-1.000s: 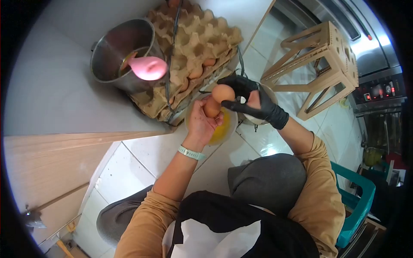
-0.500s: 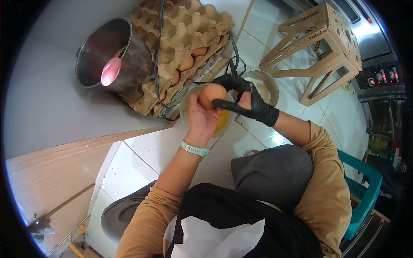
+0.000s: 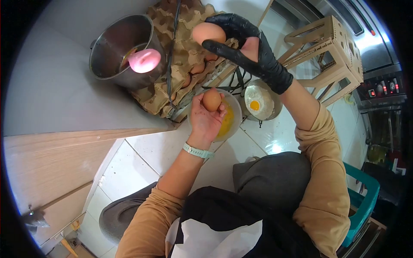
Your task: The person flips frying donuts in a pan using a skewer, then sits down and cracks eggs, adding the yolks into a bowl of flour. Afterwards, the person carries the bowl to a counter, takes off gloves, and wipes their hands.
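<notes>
My left hand (image 3: pixel 204 122), bare, with a pale green watch strap at the wrist, is closed around a brown egg (image 3: pixel 211 99). It stands over the left side of a clear bowl (image 3: pixel 237 127) with yellow liquid egg in it. Higher up, my right hand (image 3: pixel 254 49) in a torn black glove, skin showing through, grips another brown egg (image 3: pixel 208 33) between thumb and fingers. This egg is in front of the stacked cardboard egg trays (image 3: pixel 157 92), where several brown eggs (image 3: pixel 197 69) sit along the right side.
A metal pot (image 3: pixel 100 64) with a shiny pink rounded object (image 3: pixel 145 60) stands left of the trays. Right of the bowl is a metal pan (image 3: pixel 279 107) holding something white with a round yellow spot. A beige folding stool (image 3: pixel 340 56) and an oven (image 3: pixel 378 43) are farther right.
My right hand has moved up and away from my left hand, towards the egg trays, with an egg in it. My left hand stays near the bowl with its egg. The pan's yellow spot now shows.
</notes>
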A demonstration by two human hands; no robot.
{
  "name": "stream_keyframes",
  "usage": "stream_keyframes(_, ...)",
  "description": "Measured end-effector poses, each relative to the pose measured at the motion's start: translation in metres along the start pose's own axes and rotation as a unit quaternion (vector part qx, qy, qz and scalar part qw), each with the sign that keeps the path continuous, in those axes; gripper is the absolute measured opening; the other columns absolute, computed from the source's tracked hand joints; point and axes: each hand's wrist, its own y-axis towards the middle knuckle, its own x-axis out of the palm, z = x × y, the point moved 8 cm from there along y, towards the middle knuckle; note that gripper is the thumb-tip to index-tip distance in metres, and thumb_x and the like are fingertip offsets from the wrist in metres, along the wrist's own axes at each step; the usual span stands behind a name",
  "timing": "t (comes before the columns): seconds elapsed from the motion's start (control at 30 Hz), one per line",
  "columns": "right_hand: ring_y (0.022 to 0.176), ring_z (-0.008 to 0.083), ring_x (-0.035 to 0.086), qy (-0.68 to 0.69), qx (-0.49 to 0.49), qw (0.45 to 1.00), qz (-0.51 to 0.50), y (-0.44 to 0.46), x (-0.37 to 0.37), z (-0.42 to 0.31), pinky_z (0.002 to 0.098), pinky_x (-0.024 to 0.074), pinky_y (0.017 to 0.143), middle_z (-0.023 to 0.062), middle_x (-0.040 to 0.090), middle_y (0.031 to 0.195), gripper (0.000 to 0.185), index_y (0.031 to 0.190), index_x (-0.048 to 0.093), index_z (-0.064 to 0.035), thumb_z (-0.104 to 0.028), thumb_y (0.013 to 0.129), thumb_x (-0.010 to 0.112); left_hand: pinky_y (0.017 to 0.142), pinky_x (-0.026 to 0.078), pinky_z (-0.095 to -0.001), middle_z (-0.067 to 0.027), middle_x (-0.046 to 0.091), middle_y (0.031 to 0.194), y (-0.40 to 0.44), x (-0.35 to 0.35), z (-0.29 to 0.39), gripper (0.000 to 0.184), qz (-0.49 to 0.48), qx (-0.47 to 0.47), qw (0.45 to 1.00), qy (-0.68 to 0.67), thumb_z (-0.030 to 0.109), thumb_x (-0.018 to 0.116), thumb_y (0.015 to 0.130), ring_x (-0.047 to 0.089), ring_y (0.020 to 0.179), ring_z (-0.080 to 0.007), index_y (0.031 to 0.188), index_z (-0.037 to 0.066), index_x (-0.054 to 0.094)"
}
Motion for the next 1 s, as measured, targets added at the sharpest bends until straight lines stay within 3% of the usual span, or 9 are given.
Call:
stream_keyframes(0.13,0.094,0.0196,0.06,-0.058,-0.055,0.991,0.111,-0.053,0.003,-0.013,0.0314,0.0454,0.086,0.0104,0.062,0.1,0.049,0.108,0.057,-0.0036,-0.022,0.068,0.078,0.05,0.036,-0.0269,-0.0086,0.057,0.089,-0.004,0.006,0.007,0.035,-0.026,0.001,0.999,-0.023,0.034,0.038,0.089,0.045,0.056,-0.0167,0.106,0.007,0.051)
stream_keyframes(0.2,0.095,0.0228,0.06,0.025,0.043,0.997,0.062,-0.093,0.023,0.017,0.0318,0.0452,0.086,0.0105,0.062,0.099,0.048,0.107,0.058,-0.0063,-0.023,0.067,0.078,0.048,0.035,-0.0262,-0.0078,0.058,0.086,-0.005,0.004,0.009,0.034,0.002,-0.011,1.0,-0.028,0.035,0.038,0.089,0.043,0.054,-0.0158,0.103,0.008,0.053)
stream_keyframes(0.27,0.094,0.0234,0.06,-0.038,0.044,0.996,-0.066,-0.105,0.041,0.012,0.0316,0.0461,0.084,0.0098,0.062,0.099,0.048,0.108,0.058,-0.0081,-0.022,0.067,0.078,0.047,0.035,-0.0256,-0.0075,0.058,0.084,-0.01,-0.003,0.008,0.034,0.084,-0.039,0.996,-0.018,0.035,0.038,0.089,0.042,0.052,-0.0152,0.1,0.008,0.054)
stream_keyframes(0.4,0.092,0.0192,0.061,-0.018,0.084,0.996,0.005,-0.088,0.021,0.018,0.0316,0.0475,0.082,0.0087,0.063,0.1,0.052,0.109,0.057,-0.0073,-0.023,0.066,0.08,0.046,0.033,-0.0262,-0.0047,0.056,0.081,-0.002,0.0,0.0,0.031,-0.022,-0.046,0.998,-0.03,0.032,0.039,0.089,0.04,0.054,-0.0141,0.1,0.007,0.053)
stream_keyframes(0.53,0.093,0.0231,0.061,-0.001,-0.021,0.994,0.109,-0.029,-0.006,0.007,0.0331,0.0483,0.08,0.0121,0.063,0.099,0.046,0.107,0.056,-0.0035,-0.021,0.07,0.077,0.048,0.034,-0.0262,-0.0065,0.055,0.083,-0.004,0.013,0.001,0.035,-0.03,-0.037,0.999,0.004,0.031,0.039,0.089,0.041,0.055,-0.0155,0.107,0.004,0.051)
stream_keyframes(0.63,0.089,0.0292,0.06,-0.139,-0.064,0.988,0.006,-0.011,0.018,0.018,0.034,0.0477,0.078,0.0153,0.062,0.097,0.044,0.107,0.056,-0.0028,-0.025,0.074,0.073,0.049,0.034,-0.026,-0.0065,0.053,0.083,-0.006,0.019,0.001,0.038,-0.027,-0.025,0.999,0.026,0.031,0.038,0.089,0.042,0.057,-0.0161,0.111,0.003,0.049)
stream_keyframes(0.73,0.085,0.0338,0.058,-0.12,-0.082,0.989,-0.021,-0.002,0.028,0.029,0.035,0.0472,0.075,0.0176,0.061,0.095,0.043,0.108,0.057,-0.0029,-0.028,0.076,0.071,0.051,0.035,-0.0261,-0.0056,0.051,0.083,-0.008,0.02,0.003,0.038,-0.046,-0.012,0.998,0.049,0.032,0.038,0.089,0.043,0.059,-0.0164,0.111,0.002,0.049)
stream_keyframes(0.87,0.088,0.0148,0.06,-0.098,0.012,0.995,0.015,-0.01,0.012,0.043,0.0284,0.0467,0.077,0.0107,0.063,0.095,0.039,0.111,0.058,-0.0025,-0.014,0.076,0.071,0.05,0.036,-0.0266,-0.005,0.051,0.081,-0.005,0.017,0.004,0.035,-0.039,0.001,0.996,0.081,0.035,0.042,0.091,0.046,0.06,-0.0158,0.105,0.003,0.049)
stream_keyframes(1.0,0.09,0.012,0.059,-0.048,0.098,0.993,-0.037,-0.05,0.009,0.036,0.0274,0.0468,0.077,0.0074,0.064,0.098,0.04,0.115,0.056,-0.0025,-0.008,0.078,0.068,0.05,0.038,-0.0258,-0.0052,0.053,0.079,-0.002,0.018,0.009,0.037,-0.036,0.023,0.992,0.122,0.041,0.048,0.091,0.049,0.059,-0.015,0.098,0.005,0.049)
